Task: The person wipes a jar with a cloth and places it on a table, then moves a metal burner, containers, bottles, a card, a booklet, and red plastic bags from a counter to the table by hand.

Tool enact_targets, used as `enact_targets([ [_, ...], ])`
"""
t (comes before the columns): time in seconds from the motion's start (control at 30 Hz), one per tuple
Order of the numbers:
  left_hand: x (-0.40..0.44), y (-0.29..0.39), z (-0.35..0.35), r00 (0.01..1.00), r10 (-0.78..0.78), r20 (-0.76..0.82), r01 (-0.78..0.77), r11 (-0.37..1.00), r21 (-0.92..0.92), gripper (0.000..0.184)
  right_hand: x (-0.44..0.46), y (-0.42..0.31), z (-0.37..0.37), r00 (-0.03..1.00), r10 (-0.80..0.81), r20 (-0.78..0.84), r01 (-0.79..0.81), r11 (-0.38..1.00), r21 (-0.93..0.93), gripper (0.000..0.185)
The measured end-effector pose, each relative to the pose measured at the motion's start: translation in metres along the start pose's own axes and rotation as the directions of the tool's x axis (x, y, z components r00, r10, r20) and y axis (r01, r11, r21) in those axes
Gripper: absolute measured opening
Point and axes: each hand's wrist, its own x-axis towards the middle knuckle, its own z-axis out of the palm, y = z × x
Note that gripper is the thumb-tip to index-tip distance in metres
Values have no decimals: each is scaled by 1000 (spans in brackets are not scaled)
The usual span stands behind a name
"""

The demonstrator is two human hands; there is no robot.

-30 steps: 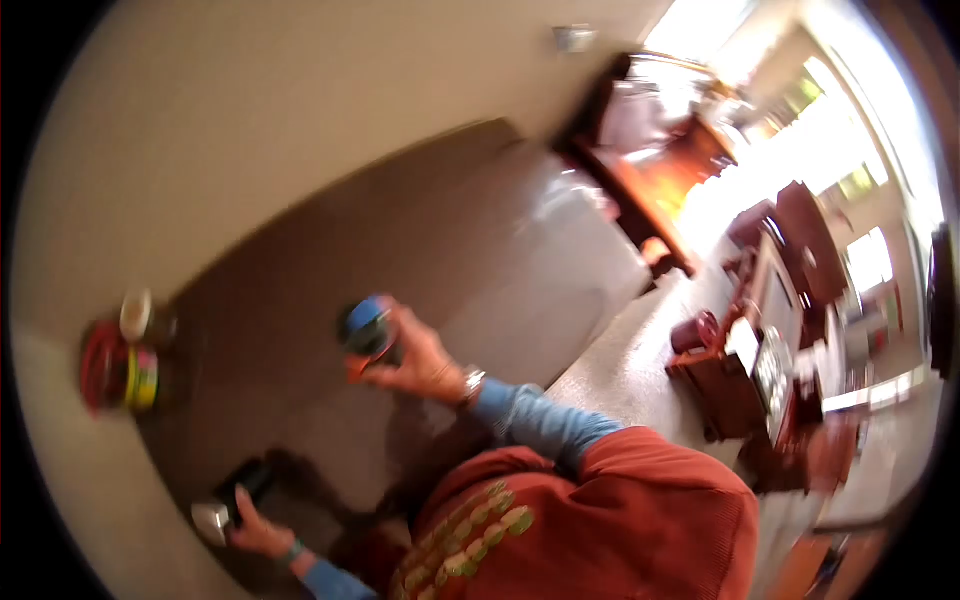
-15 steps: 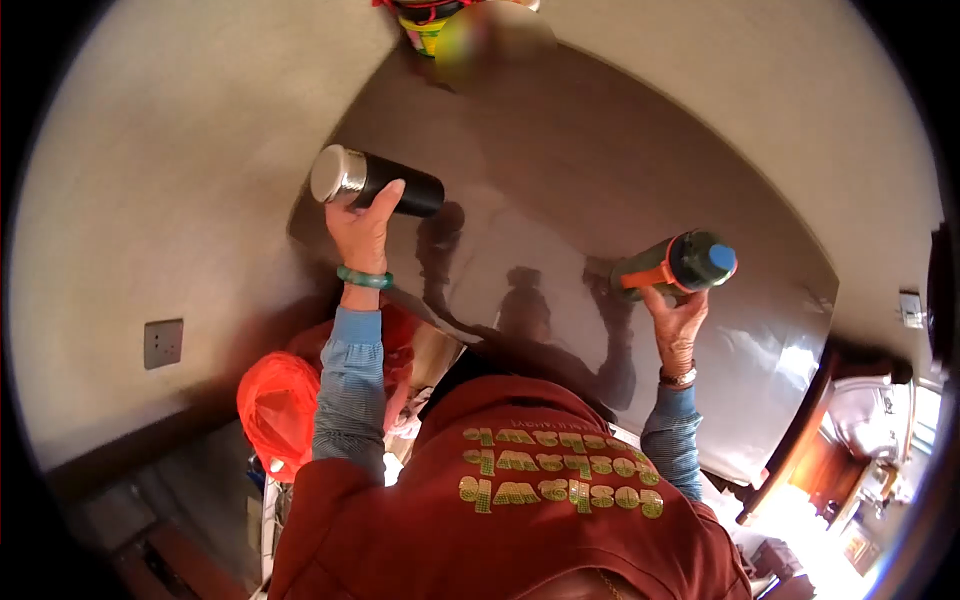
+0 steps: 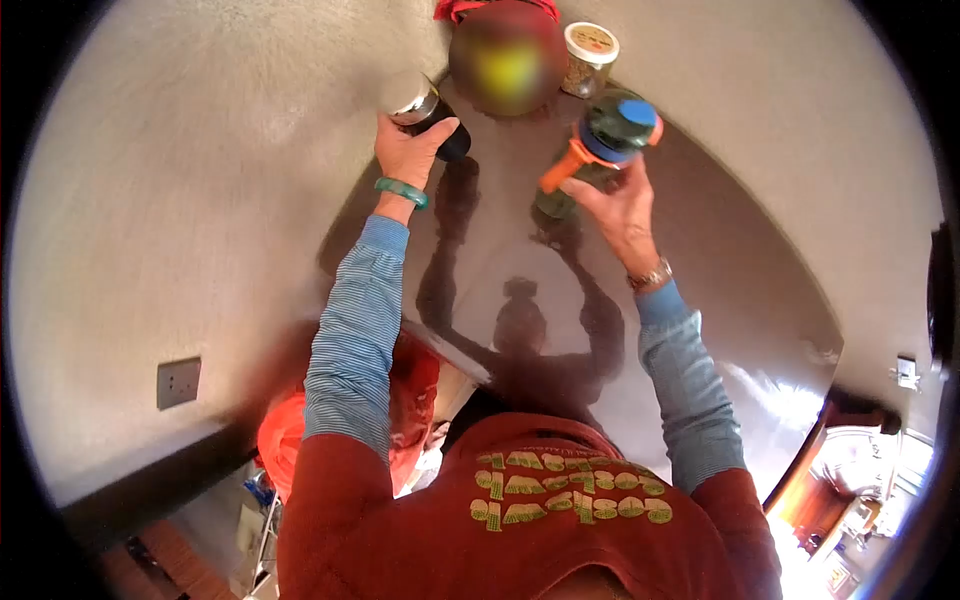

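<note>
My left hand (image 3: 410,158) is wrapped round a black thermos (image 3: 437,125) with a silver top, tilted near the far left edge of the glossy brown table (image 3: 700,250). My right hand (image 3: 622,212) grips a dark green bottle (image 3: 622,125) with a blue and orange lid and an orange strap. Between and beyond the two stands a round container (image 3: 508,58), partly blurred, with red at its top. Right of it is a clear tub (image 3: 590,62) with a white lid, just behind the green bottle.
Red plastic bags (image 3: 283,435) hang below the table's left edge, beside my left sleeve. A wall socket (image 3: 179,384) is at the left. Dark red wooden furniture (image 3: 815,480) stands at the lower right. The wall curves round the table's far side.
Both hands have moved farther across the table, carrying the thermos and the green bottle toward the containers. The right hand has also moved left. The view has shifted, showing more of the containers.
</note>
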Motion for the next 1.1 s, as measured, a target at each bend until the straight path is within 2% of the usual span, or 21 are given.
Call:
enact_targets([
  [0.03, 9, -6, 0, 1000, 6, 16, -6, 1000, 13, 54, 18, 9, 12, 1000, -20, 12, 22, 992, -126, 60],
  [0.1, 27, -19, -10, 1000, -2, 9, 2, 1000, -17, 56, 49, 26, 48, 998, -49, 48, 54, 992, -111, 63],
  [0.17, 43, -37, -15, 999, -9, 34, 6, 996, 90, 59, 78, 45, 72, 993, -98, 62, 107, 981, -162, 66],
  [0.2, 48, -44, -15, 999, -18, 30, 15, 997, 82, 59, 89, 50, 79, 991, -118, 66, 132, 949, -286, 69],
  [0.27, 56, -52, -16, 999, 44, 27, -47, 992, 119, 60, 107, 54, 95, 986, -142, 90, 160, 957, -240, 71],
  [0.43, 77, -84, -14, 996, -19, 83, 11, 996, 90, 59, 127, 88, 115, 993, -78, 88, 101, 952, -288, 68],
  [0.5, 90, -95, -8, 992, -18, 124, 7, 996, 89, 59, 136, 96, 117, 990, -97, 99, 117, 967, -226, 67],
  [0.6, 108, -89, 13, 985, 65, 159, -89, 985, 146, 62, 141, 78, 111, 993, -77, 88, 102, 936, -336, 67],
  [0.73, 116, -104, 16, 981, 61, 183, -75, 995, 69, 63, 143, 79, 109, 993, -63, 104, 94, 938, -333, 69],
  [0.83, 116, -107, 14, 983, 43, 180, -55, 996, 65, 64, 146, 81, 109, 989, -82, 125, 120, 935, -335, 70],
  [0.97, 106, -92, 11, 965, 20, 261, -44, 995, 85, 59, 146, 83, 110, 981, -81, 177, 131, 948, -291, 75],
  [1.03, 103, -90, 12, 975, 14, 221, -44, 990, 131, 54, 141, 88, 107, 981, -8, 194, 100, 877, -470, 76],
  [1.1, 102, -95, 15, 991, 34, 132, -42, 997, 62, 50, 137, 97, 105, 981, 23, 194, 72, 881, -468, 70],
])
